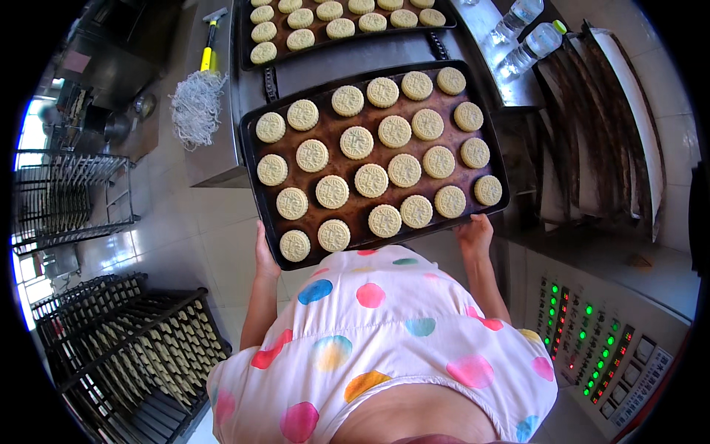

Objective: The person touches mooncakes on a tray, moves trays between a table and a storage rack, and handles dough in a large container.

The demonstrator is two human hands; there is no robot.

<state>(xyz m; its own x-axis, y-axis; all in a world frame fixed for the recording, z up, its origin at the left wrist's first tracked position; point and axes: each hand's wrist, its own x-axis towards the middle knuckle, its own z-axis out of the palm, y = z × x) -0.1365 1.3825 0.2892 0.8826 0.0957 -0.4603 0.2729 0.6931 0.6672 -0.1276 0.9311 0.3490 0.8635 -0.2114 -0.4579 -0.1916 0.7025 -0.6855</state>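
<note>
Holding black rectangular metal baking tray [311,217] of pale-yellow round embossed pastries [371,180] at 12 o'clock, with long axis half-past-8 to half-past-2, between part-curled left grip [267,253] at tray's 8 and right grip [475,233] at 4, equally near, underside hold hidden.

Worn head-high; faces steeply down; baking tray [381,157] near.
</note>
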